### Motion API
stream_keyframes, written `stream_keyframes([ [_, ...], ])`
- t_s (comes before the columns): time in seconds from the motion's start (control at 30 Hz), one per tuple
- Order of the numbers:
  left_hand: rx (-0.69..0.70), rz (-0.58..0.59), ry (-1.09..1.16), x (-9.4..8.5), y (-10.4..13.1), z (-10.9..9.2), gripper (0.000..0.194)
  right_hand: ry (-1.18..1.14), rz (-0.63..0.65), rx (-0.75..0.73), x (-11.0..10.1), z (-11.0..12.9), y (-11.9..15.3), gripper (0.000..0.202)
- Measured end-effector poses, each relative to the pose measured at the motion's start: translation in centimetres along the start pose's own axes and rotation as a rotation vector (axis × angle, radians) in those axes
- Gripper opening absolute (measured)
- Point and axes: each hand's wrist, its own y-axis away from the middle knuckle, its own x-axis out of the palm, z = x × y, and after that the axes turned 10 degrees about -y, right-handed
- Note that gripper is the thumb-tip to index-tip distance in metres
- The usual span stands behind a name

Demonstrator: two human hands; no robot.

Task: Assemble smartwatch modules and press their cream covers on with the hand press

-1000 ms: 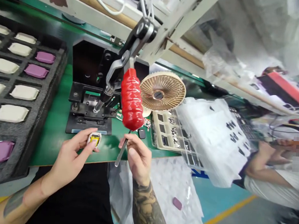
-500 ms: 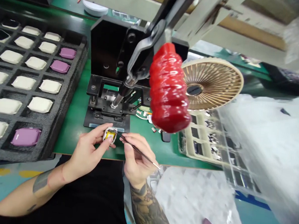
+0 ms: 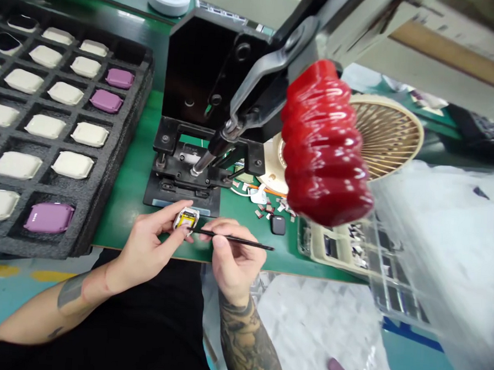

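Between the thumb and fingers of my left hand (image 3: 153, 241) is a small white watch case (image 3: 193, 213), its open side facing up with a yellow part showing inside. My right hand (image 3: 234, 254) pinches dark tweezers (image 3: 244, 240), held nearly level. Their tip meets the lower edge of the case, close to my left thumb; whether it grips anything there is too small to tell. Both hands are above the front edge of the green bench, just before the base of a black hand press (image 3: 182, 195).
The press's red handle (image 3: 326, 145) juts out overhead. On the left, a black foam tray (image 3: 89, 199) holds white and purple cases. Rightward are a fan (image 3: 390, 137), a small black square piece (image 3: 278, 225), scattered small parts and a parts box (image 3: 329, 265) beside plastic sheeting (image 3: 446, 245).
The tweezers have swung from a slant to almost level, and their tip has shifted from the case's right upper edge to its lower edge. My view has shifted slightly.
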Motion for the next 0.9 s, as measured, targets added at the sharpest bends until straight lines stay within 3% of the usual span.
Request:
stream_keyframes([
  [0.07,-0.02,-0.02,0.018,0.1,-0.1,-0.1,0.044,-0.01,0.016,-0.049,-0.1,-0.1,0.1,0.01],
  [0.2,-0.053,-0.039,0.076,0.4,0.0,-0.1,0.047,0.152,-0.1,-0.161,0.0,-0.4,0.5,0.019],
  [0.37,-0.019,-0.039,0.048,0.4,0.1,-0.1,0.045,0.307,-0.039,-0.2,0.4,-0.5,0.8,0.026],
  [0.47,-0.004,-0.037,0.026,0.1,0.1,-0.1,0.044,0.276,-0.05,-0.157,0.5,-0.3,0.5,0.026],
  [0.57,0.0,0.009,0.062,-0.2,0.1,-0.1,0.044,0.116,-0.07,-0.006,0.0,-0.2,0.1,0.019],
  [0.67,-0.006,0.046,0.127,-0.3,0.1,-0.1,0.045,-0.066,0.048,0.114,-0.7,-0.1,-0.2,0.008],
  [0.73,-0.023,0.002,0.17,-0.1,0.0,-0.3,0.045,-0.059,0.097,0.069,-0.8,-0.1,-0.2,0.009],
  [0.9,-0.054,-0.12,0.274,0.4,-0.4,-0.8,0.045,0.088,-0.199,-0.148,0.0,-0.6,-0.3,0.008],
])
